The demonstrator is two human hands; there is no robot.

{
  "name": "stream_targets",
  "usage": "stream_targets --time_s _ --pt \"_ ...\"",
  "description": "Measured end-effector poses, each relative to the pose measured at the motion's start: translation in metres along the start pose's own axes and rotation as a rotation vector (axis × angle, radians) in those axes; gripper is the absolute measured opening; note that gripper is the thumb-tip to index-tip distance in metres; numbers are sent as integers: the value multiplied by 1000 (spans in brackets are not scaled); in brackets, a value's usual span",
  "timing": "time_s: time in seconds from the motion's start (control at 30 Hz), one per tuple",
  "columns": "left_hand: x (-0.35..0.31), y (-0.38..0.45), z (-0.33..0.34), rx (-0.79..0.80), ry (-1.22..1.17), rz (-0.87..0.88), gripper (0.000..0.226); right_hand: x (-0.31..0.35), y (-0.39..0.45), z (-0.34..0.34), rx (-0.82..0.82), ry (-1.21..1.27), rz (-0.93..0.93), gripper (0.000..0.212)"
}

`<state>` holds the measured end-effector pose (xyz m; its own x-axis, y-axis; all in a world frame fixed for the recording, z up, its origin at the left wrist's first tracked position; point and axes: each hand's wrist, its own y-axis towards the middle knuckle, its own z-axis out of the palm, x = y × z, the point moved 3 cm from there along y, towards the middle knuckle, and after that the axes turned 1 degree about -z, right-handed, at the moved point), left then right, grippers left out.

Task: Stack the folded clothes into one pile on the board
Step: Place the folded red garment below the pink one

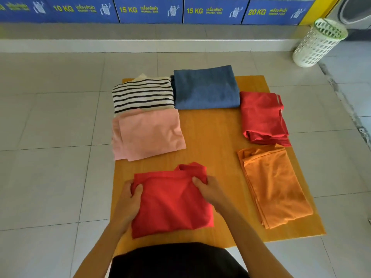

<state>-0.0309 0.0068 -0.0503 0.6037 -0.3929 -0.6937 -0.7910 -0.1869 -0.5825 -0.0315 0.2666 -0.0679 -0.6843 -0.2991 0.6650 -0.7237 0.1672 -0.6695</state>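
A yellow-orange board (212, 135) lies on the tiled floor. Several folded clothes lie spread on it: a striped one (142, 95) at the far left, a blue one (204, 88) behind the middle, a pink one (148, 134) at the left, a dark red one (263, 119) at the right and an orange one (275, 187) at the near right. A bright red folded garment (172, 201) is at the near edge. My left hand (128, 205) grips its left side with the thumb on top. My right hand (208, 189) grips its far right corner.
A white lattice laundry basket (319, 43) stands on the floor at the far right. Blue panels marked with washer sizes (150, 10) run along the back wall above a low step. Grey floor tiles surround the board.
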Motion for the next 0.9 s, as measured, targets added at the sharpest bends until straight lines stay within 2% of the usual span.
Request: stream_targets --time_s 0.13,0.23,0.33,0.6,0.73,0.9 --pt "1 19 -46 -118 -54 12 41 48 10 32 35 -21 -95 38" --pt "1 42 -58 -114 -18 6 42 63 23 50 17 -104 -119 39" --pt "9 58 -56 -104 67 -16 43 58 35 57 -7 -160 -98 39" --pt "12 60 -42 -301 122 -14 36 48 45 57 -59 -141 -79 37" --pt "4 51 -45 -394 273 29 32 42 42 58 -87 -99 -69 38" --pt "2 43 -53 -337 366 51 44 24 20 51 -151 16 -99 23"
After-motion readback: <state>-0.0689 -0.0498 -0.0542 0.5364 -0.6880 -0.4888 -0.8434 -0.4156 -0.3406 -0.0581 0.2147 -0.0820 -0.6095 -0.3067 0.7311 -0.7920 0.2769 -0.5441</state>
